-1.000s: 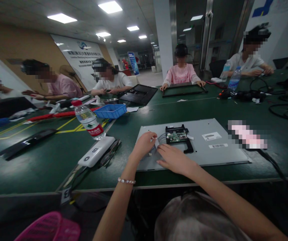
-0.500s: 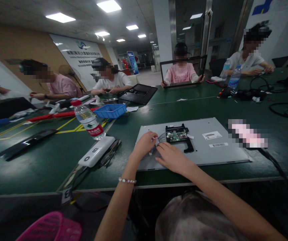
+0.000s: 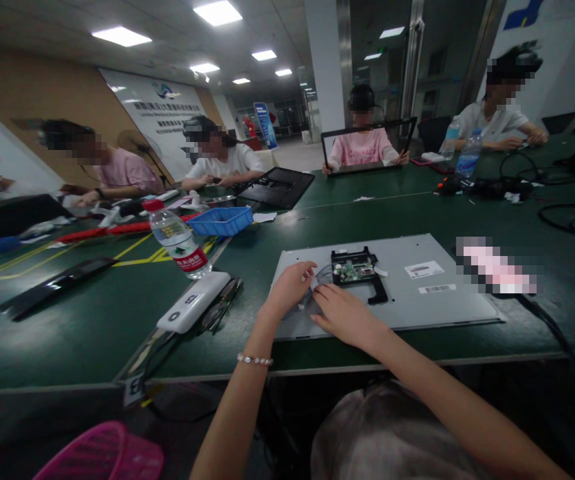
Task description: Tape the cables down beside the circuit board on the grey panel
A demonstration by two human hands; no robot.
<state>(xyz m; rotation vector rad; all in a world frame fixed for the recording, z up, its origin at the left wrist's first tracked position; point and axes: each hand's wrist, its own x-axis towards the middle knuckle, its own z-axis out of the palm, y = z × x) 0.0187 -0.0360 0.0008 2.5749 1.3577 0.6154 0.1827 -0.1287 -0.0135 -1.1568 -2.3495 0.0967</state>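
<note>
Panel (image 3: pixel 427 312) on table (image 3: pixel 82 347), right of center; board (image 3: pixel 353 269) on panel. Bottle (image 3: pixel 181 245) left of panel, tray (image 3: pixel 223 225) behind bottle; basket (image 3: pixel 100 457) lower left.

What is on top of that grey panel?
On the grey panel sit a black bracket with a green circuit board, two labels and thin cables. The left hand and right hand hide what lies beneath.

"3" on tag (image 3: pixel 133 389), left of left hand (image 3: pixel 290 290). Wall sign (image 3: pixel 155 107) beyond it, stickers (image 3: pixel 423 269) right of right hand (image 3: pixel 347 313) on panel (image 3: pixel 437 311): unreadable.
</note>
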